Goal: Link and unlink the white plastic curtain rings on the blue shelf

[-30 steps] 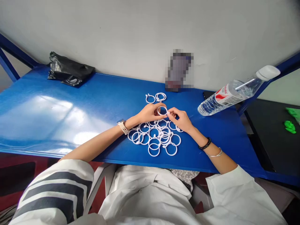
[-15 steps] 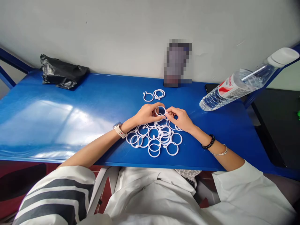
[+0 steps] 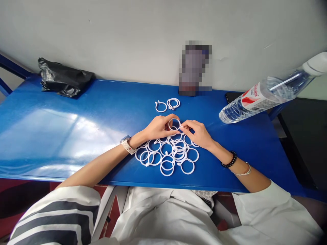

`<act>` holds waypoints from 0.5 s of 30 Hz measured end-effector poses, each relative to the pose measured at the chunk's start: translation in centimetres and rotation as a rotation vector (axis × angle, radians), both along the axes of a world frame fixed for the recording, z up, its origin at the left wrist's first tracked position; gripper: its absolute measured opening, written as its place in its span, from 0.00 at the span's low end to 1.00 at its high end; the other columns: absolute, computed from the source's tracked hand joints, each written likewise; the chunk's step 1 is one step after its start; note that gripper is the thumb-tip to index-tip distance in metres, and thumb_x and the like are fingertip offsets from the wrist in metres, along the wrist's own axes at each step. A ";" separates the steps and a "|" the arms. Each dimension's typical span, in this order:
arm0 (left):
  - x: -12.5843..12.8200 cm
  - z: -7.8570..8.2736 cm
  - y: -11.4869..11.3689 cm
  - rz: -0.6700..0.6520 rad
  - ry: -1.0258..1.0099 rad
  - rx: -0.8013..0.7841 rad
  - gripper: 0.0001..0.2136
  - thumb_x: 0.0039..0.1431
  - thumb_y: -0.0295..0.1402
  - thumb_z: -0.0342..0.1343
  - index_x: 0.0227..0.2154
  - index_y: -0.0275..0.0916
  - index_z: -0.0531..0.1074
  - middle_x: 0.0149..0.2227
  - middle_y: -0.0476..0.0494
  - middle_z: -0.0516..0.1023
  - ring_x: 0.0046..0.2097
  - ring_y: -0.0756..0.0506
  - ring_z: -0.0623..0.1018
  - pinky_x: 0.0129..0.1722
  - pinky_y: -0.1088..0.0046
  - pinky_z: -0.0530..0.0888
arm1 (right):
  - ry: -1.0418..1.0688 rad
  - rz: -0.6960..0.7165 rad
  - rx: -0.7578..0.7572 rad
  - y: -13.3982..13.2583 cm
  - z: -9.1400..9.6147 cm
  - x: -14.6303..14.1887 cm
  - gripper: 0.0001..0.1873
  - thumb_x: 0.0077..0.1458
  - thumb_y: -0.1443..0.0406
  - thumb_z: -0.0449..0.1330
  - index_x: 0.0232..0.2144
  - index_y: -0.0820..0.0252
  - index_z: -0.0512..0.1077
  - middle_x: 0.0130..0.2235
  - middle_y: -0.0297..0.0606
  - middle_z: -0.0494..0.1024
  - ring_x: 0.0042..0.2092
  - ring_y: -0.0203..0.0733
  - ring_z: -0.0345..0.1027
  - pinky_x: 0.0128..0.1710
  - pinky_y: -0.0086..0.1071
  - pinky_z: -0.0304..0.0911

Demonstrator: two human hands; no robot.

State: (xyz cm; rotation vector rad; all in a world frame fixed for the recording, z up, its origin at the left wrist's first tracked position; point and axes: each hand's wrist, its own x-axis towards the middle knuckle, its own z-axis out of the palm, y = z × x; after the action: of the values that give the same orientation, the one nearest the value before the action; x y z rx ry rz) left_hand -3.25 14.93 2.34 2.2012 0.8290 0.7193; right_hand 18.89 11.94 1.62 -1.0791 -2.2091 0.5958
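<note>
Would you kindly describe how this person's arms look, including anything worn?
The left grip is ungloved, with a pale-strapped watch and a white sleeve with dark stripes. The right grip is ungloved too, with a black beaded bracelet, thin silvery bangle and plain white sleeve.

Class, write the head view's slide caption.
Left hand and right hand hold one thin white ring above a glossy blue table.

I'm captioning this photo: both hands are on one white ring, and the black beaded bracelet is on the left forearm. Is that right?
One thing is wrong: the black beaded bracelet is on the right forearm, as the head view shows. The left hand and right hand are both on one white ring.
</note>
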 end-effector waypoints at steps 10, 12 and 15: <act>0.3 -0.4 -0.3 0.004 -0.073 0.050 0.25 0.58 0.55 0.59 0.42 0.36 0.70 0.20 0.56 0.67 0.21 0.54 0.67 0.24 0.78 0.62 | -0.020 0.039 0.107 0.3 -0.4 0.3 0.13 0.68 0.62 0.53 0.30 0.57 0.69 0.29 0.34 0.78 0.30 0.39 0.68 0.35 0.34 0.59; 0.3 -0.4 -0.3 0.003 -0.084 0.047 0.25 0.57 0.56 0.59 0.42 0.36 0.70 0.21 0.56 0.67 0.21 0.54 0.67 0.23 0.78 0.62 | -0.009 0.044 0.100 0.3 -0.3 0.3 0.13 0.68 0.61 0.53 0.30 0.57 0.69 0.29 0.35 0.78 0.30 0.40 0.68 0.35 0.34 0.59; 0.4 -0.4 -0.3 0.019 -0.087 0.044 0.25 0.57 0.56 0.60 0.42 0.36 0.70 0.21 0.56 0.67 0.21 0.54 0.67 0.24 0.78 0.63 | 0.014 0.028 0.055 0.3 0.0 0.2 0.12 0.66 0.60 0.55 0.30 0.56 0.70 0.29 0.35 0.78 0.31 0.40 0.69 0.36 0.35 0.62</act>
State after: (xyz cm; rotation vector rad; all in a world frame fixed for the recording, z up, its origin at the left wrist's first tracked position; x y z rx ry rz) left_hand -2.89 14.61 1.99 2.1873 0.7980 0.8433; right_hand 19.07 12.25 1.62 -1.0148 -2.2192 0.5502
